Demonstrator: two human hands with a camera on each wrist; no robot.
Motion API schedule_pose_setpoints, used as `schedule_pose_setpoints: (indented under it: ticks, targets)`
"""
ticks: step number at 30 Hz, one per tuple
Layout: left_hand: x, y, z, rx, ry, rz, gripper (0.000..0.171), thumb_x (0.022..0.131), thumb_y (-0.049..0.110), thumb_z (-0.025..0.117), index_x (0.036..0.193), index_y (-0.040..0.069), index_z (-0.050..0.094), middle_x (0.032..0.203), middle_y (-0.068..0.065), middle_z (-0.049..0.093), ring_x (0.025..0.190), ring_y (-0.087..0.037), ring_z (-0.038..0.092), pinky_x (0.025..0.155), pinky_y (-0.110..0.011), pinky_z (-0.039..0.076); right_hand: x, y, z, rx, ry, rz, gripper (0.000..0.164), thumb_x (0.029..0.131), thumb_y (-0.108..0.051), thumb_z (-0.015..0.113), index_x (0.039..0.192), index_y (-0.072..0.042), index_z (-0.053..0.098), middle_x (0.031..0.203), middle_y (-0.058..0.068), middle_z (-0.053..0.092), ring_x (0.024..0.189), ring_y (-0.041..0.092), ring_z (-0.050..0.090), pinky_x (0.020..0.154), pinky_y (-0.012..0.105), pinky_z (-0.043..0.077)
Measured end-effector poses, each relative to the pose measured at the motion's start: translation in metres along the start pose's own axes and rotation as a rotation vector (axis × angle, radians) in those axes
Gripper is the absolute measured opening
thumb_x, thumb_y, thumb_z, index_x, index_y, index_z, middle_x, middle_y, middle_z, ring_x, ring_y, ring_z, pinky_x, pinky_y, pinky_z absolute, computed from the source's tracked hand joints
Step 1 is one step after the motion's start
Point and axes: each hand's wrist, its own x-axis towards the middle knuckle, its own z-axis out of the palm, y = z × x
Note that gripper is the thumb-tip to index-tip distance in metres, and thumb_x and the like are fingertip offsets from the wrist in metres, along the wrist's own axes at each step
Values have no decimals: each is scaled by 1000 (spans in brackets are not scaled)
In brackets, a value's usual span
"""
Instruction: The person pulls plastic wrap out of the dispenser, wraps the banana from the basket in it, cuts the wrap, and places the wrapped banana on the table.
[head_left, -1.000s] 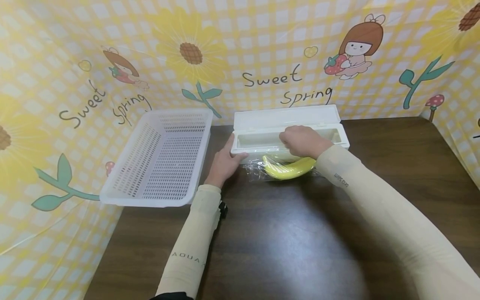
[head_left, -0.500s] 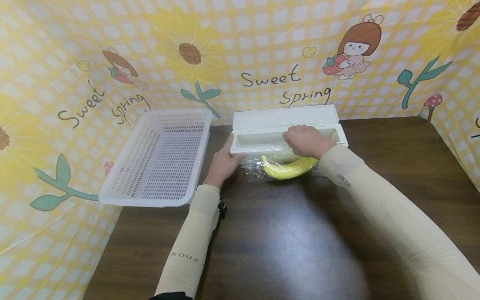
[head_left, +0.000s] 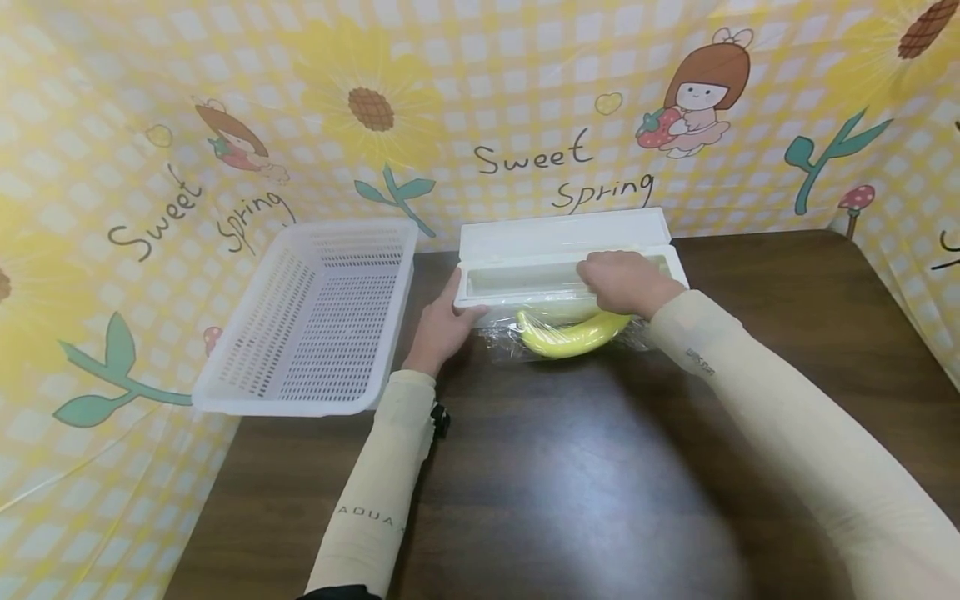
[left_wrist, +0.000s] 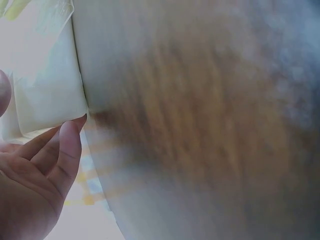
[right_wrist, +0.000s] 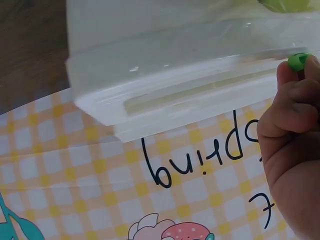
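Note:
A long white cling film box (head_left: 491,282) stands at the table's back with its lid (head_left: 562,236) tipped back. My left hand (head_left: 441,329) holds the box's left end, thumb at the front and fingers round the side. My right hand (head_left: 628,282) is over the right half of the box; in the right wrist view its fingertips pinch a small green slide cutter (right_wrist: 297,62) at the box edge. Clear cling film (head_left: 501,340) hangs out in front of the box. A yellow banana (head_left: 573,340) lies in the film, against the box front.
A white perforated plastic basket (head_left: 341,333) stands at the left of the dark wooden table (head_left: 570,467). A yellow checked cloth (head_left: 525,100) with printed flowers hangs close behind the box and round the sides.
My right hand has slid to the right along the box edge. The left hand keeps its hold on the box, and the banana lies where it was.

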Motion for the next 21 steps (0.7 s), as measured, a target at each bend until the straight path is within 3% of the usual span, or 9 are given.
schedule_pose_setpoints:
  ticks: [8,14,21]
  targets:
    - [0,0,1,-5,-2,8,86,95,57,62,163,35,13,155,-14,43,134,-38,47,109,-53,37,-9,10,0,-8,5,39,18,81,8,65,85,-9,57,82,5,56,73,26,55,64,44,50]
    - [1,-1,1,15,17,2,86,94,59,61,162,34,15,158,-10,39,137,-38,44,111,-53,36,-16,20,1,-21,34,18,19,81,8,65,82,-9,55,80,6,54,73,27,54,65,46,49]
    - [-2,0,1,68,20,-17,83,95,60,59,162,35,17,154,-16,44,133,-41,47,110,-54,36,-23,28,5,-22,55,16,19,82,7,66,82,-9,56,81,5,54,74,26,55,64,45,50]
